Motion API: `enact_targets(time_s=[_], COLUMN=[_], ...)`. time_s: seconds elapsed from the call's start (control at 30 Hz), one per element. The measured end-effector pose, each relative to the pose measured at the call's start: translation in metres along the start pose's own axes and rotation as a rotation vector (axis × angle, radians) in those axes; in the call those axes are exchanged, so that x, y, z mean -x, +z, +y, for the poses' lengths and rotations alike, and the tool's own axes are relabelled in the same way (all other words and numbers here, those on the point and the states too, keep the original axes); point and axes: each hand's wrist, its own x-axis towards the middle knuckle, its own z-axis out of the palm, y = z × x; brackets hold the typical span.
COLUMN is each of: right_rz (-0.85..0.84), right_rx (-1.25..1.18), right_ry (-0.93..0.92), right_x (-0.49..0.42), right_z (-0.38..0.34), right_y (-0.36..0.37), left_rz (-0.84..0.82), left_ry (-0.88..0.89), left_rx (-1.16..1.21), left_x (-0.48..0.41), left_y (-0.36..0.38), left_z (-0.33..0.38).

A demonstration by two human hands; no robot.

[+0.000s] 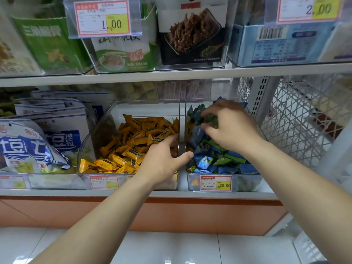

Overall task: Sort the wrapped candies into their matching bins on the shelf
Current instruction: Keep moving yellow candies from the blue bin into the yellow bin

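Two clear bins stand side by side on the lower shelf. The left bin (133,107) is full of yellow wrapped candies (131,149). In the right bin (192,183) lie blue and green wrapped candies (215,159). My left hand (163,159) grips the wall between the bins, fingers inside the yellow bin, thumb on the blue side. Over the back of the right bin, my right hand (230,126) pinches a green wrapped candy (210,120) between thumb and fingertips.
Blue-and-white snack bags (47,134) fill the bin to the left. An upper shelf (171,75) carries boxed snacks and price tags. A white wire mesh panel (301,115) closes the right side. Price labels (216,183) hang on the bin fronts.
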Motion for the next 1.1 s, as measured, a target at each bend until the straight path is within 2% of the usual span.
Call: enact_targets(time_s=[0.07, 0.1, 0.17, 0.23, 0.37, 0.53, 0.73, 0.87, 0.93, 1.03, 1.1], right_rz=[-0.229, -0.382, -0.596, -0.663, -0.623, -0.399, -0.417, -0.197, -0.277, -0.562, -0.6], right_rx=[-0.176, -0.16, 0.051, 0.219, 0.221, 0.183, 0.178, 0.284, 0.298, 0.315, 0.34], right_ry=[-0.07, -0.113, -0.17, -0.169, -0.174, -0.183, -0.139, -0.202, -0.211, -0.174, -0.191], right_x=[0.005, 0.009, 0.014, 0.014, 0.008, 0.004, 0.004, -0.003, -0.006, -0.007, -0.005], right_z=[-0.008, -0.01, -0.006, 0.002, 0.008, 0.015, 0.01, 0.004, 0.001, -0.006, -0.009], right_y=[0.002, 0.004, 0.012, 0.017, 0.017, 0.013, 0.014, 0.024, 0.029, 0.036, 0.033], left_rz=[-0.022, -0.027, -0.031, -0.032, -0.01, -0.01, -0.018, -0.013, -0.016, -0.006, -0.005], left_ry=[0.015, 0.02, 0.026, 0.028, 0.025, 0.018, 0.013, 0.02, 0.021, 0.033, 0.034], left_rx=[0.019, 0.022, 0.024, 0.022, 0.005, -0.015, -0.005, -0.002, 0.003, 0.001, 0.005], left_x=[0.001, 0.001, 0.002, 0.002, 0.002, 0.001, 0.0, 0.0, 0.0, 0.001, 0.001], left_y=[-0.002, -0.003, -0.003, -0.002, -0.001, -0.001, -0.002, -0.002, -0.002, -0.002, -0.001], left_z=[-0.001, -0.001, -0.001, -0.001, -0.001, -0.003, -0.005, -0.005, -0.004, -0.005, -0.005])
